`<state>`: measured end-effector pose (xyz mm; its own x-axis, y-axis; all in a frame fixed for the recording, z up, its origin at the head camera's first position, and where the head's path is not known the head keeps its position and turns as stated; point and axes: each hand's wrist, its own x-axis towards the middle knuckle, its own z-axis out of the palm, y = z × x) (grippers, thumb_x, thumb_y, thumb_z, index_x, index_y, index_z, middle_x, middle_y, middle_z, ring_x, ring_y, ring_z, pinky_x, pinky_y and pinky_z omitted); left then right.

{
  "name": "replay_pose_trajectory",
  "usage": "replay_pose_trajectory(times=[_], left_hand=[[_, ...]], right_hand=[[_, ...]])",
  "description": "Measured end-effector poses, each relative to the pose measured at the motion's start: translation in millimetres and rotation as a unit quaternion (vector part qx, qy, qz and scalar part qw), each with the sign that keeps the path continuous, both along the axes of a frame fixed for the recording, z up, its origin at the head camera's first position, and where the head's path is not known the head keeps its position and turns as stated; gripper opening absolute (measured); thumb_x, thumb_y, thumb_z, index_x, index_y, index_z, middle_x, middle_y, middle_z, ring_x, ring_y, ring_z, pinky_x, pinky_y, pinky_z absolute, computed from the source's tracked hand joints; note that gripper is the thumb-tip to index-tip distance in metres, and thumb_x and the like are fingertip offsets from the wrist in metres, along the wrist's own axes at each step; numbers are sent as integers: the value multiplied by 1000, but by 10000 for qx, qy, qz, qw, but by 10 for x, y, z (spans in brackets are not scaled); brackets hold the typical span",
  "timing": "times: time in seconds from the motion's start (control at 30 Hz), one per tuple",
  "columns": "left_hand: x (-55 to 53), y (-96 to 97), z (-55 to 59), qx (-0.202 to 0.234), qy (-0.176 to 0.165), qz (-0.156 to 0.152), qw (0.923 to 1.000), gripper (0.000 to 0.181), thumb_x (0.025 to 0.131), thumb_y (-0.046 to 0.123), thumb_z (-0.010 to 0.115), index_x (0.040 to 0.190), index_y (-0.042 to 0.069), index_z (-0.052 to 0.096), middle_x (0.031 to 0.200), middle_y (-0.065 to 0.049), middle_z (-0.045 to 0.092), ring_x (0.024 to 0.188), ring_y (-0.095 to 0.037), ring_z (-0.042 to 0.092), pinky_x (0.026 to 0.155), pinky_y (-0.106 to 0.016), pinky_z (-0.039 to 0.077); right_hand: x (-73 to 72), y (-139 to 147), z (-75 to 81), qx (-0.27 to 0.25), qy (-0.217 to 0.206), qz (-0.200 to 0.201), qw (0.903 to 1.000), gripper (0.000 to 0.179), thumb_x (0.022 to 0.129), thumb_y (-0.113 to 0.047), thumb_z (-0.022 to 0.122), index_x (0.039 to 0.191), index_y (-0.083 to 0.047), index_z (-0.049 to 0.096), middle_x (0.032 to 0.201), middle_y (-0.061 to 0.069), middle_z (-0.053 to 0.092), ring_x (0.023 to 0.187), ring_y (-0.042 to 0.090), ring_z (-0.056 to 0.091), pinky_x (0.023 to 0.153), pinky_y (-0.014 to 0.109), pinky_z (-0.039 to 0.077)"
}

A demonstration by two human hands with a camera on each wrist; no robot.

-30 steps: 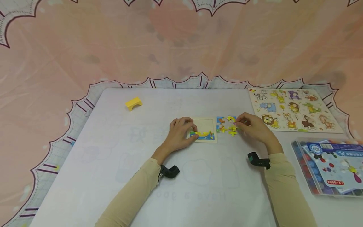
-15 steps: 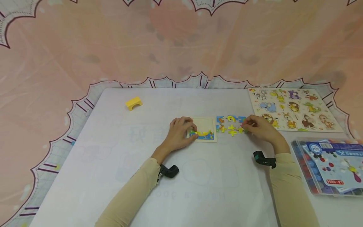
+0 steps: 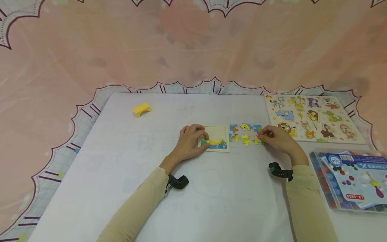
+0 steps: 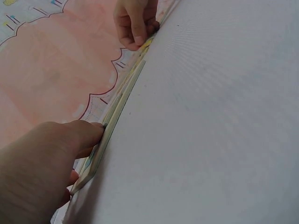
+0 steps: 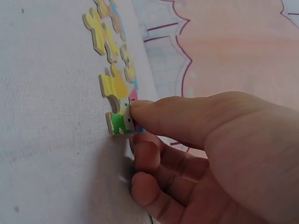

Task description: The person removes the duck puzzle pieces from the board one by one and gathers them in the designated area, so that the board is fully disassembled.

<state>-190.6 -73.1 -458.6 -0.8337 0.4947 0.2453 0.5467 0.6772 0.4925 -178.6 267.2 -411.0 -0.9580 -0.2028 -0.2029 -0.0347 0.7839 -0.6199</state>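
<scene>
My left hand (image 3: 189, 142) holds the left side of a small wooden puzzle tray (image 3: 216, 131), its thumb at the near edge. The tray's lower part is filled with blue and yellow puzzle pieces; its upper part shows bare wood. In the left wrist view, the tray's edge (image 4: 113, 123) runs beside the fingers. My right hand (image 3: 279, 139) is at the right end of a group of loose jigsaw pieces (image 3: 246, 127). Up close in the right wrist view, thumb and forefinger pinch a jigsaw piece (image 5: 119, 122) with green and white on it, against a yellow piece (image 5: 108, 85).
An animal peg puzzle board (image 3: 305, 122) lies at the back right. In front of it is a clear plastic box (image 3: 347, 178) with coloured balls and a printed sheet. A yellow arch block (image 3: 142, 109) lies at the back left of the white table (image 3: 169, 208).
My right hand has moved right, away from the tray, and several pieces at the right of the loose group have come into view. My left hand has stayed on the tray.
</scene>
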Motion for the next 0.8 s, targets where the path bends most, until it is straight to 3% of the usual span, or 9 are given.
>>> replay_pose_trajectory(times=[0.23, 0.5, 0.8], left_hand=[[-6, 1, -9, 0, 18, -26, 10000, 15, 86, 36, 66, 93, 24, 62, 130, -4, 49, 127, -27, 39, 111, -57, 17], [-11, 1, -35, 26, 30, -35, 10000, 15, 85, 36, 66, 94, 24, 62, 130, -4, 49, 126, -26, 40, 111, -56, 18], [-31, -10, -36, 62, -30, -127, 9999, 21, 86, 39, 64, 100, 23, 61, 130, -4, 49, 126, -26, 40, 110, -55, 19]], right_hand=[[-6, -19, -25, 12, 214, 14, 9998, 21, 94, -23, 58, 104, -4, 61, 92, 10, 59, 84, 22, 52, 71, 29, 41], [-15, -157, -57, -192, 569, -19, 9982, 20, 96, -22, 54, 104, -4, 60, 91, 10, 59, 75, 19, 49, 61, 26, 42], [-36, -466, -105, -455, 830, 369, 9948, 17, 96, -19, 54, 104, -7, 61, 90, 7, 60, 74, 18, 50, 62, 26, 43]])
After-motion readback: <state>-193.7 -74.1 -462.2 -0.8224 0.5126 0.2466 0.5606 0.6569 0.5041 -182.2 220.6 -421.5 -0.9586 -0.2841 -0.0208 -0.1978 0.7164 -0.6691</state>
